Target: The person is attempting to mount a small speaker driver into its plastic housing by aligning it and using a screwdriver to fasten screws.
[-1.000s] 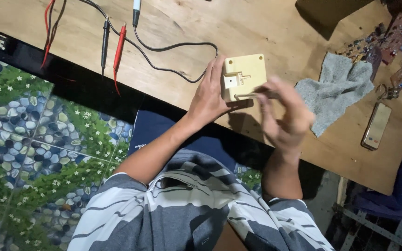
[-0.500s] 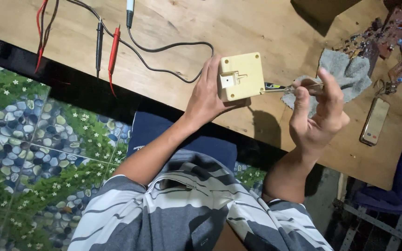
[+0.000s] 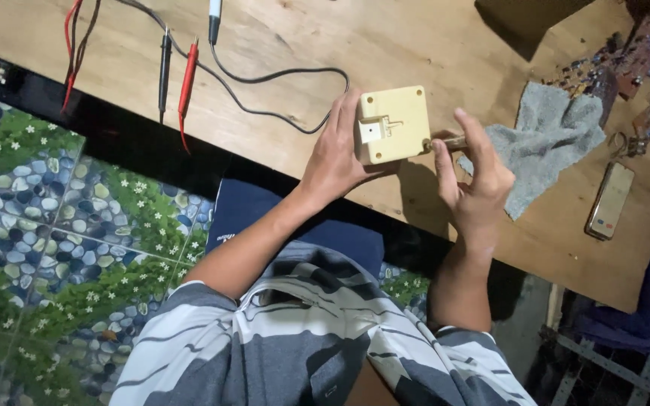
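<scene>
Screwdriver [image 3: 445, 142] sideways against box [image 3: 394, 124]

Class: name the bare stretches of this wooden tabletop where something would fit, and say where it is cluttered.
Bare wood lies between the black cable and grey cloth, above the cream square box. Another patch sits below the cloth, beside the phone. The far right corner is crowded.

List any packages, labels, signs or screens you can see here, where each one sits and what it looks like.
Phone: lies flat on the wooden table near its right edge, right of the grey cloth; slim rectangle, pale screen facing up, brownish frame.
Small label: on the cream square box held in the left hand; whitish square patch.
No packages or signs show.
</scene>
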